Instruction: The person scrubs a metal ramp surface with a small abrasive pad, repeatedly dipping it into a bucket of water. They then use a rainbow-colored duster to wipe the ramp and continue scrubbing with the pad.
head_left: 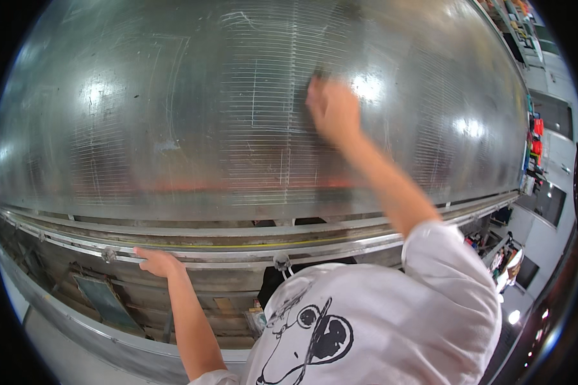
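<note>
A large shiny metal sheet (192, 115) ruled with fine grid lines fills the upper view. My right hand (331, 109) reaches far out over it, fingers closed on a small dark object (319, 75) pressed to the surface; the hand is blurred. My left hand (157, 262) rests on the metal rail (237, 247) along the sheet's near edge, fingers curled over it. My white printed shirt fills the lower right.
Below the rail runs a metal frame (96, 301) with a dark panel and small items tucked in it. A round metal fitting (281, 260) sits on the rail. Shelves with colourful items (534, 138) and a grey floor lie at the right.
</note>
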A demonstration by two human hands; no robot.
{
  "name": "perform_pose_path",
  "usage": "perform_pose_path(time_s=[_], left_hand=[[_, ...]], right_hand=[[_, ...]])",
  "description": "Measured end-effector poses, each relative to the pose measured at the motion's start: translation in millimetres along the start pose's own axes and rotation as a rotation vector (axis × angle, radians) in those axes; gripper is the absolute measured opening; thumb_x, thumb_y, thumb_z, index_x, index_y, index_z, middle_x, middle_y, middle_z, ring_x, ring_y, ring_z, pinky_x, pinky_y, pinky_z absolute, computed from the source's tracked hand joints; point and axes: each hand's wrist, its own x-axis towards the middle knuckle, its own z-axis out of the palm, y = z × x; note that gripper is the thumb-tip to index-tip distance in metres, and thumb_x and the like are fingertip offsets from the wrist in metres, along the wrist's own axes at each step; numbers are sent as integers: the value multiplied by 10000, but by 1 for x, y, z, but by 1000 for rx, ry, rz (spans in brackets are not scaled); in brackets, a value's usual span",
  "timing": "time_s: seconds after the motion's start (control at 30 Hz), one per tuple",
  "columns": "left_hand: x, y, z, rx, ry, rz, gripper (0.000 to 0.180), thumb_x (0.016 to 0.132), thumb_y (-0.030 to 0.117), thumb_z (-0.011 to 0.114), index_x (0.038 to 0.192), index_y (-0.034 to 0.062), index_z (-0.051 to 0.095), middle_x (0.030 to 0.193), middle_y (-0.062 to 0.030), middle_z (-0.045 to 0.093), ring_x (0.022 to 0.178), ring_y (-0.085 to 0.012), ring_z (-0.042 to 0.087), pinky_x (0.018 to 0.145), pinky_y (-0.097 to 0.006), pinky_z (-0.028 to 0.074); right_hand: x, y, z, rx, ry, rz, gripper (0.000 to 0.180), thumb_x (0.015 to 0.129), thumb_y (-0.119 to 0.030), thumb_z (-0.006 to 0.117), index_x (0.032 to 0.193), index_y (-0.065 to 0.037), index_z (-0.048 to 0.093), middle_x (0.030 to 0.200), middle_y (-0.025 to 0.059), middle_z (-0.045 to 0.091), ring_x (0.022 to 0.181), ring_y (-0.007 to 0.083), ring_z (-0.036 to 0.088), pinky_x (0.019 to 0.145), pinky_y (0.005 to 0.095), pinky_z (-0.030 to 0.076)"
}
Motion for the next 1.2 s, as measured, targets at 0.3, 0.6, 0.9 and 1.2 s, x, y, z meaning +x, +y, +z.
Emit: perform_pose_path(time_s=[0.3, 0.6, 0.9, 1.2], left_hand=[[5, -8, -2, -37, -9, 8, 842, 1073, 594, 403, 1500, -126, 309, 1502, -364, 434, 1291, -479, 555, 1049, -530, 520], [6, -3, 3, 22, 15, 11, 850, 1078, 600, 384, 1473, -151, 338, 1457, -406, 460, 1290, -515, 547, 1064, -550, 462], [3, -8, -3, 28, 18, 38, 836, 1084, 600, 377, 1438, -157, 355, 1427, -404, 472, 1286, -512, 547, 1047, -552, 495], [5, -6, 0, 181, 103, 28, 921, 1058, 666, 358, 1465, -160, 347, 1394, -402, 523, 1252, -533, 570, 1064, -560, 499]], right_hand=[[66, -8, 24, -15, 40, -200, 174, 976, -294, 670, 1095, -191, 744, 1031, 91, 687, 1032, 312, 616, 870, 521, 462], [97, -100, 49, -65, -19, -208, 236, 961, -298, 630, 1001, -80, 711, 948, 146, 682, 932, 331, 640, 806, 515, 508], [131, -115, 56, -70, 0, -509, 188, 935, -273, 671, 1056, -154, 751, 1041, 100, 717, 1022, 329, 641, 813, 540, 509], [105, -192, 56, -227, -174, -146, 253, 930, -261, 646, 1103, -90, 715, 1115, 214, 661, 1059, 377, 635, 858, 531, 504]])
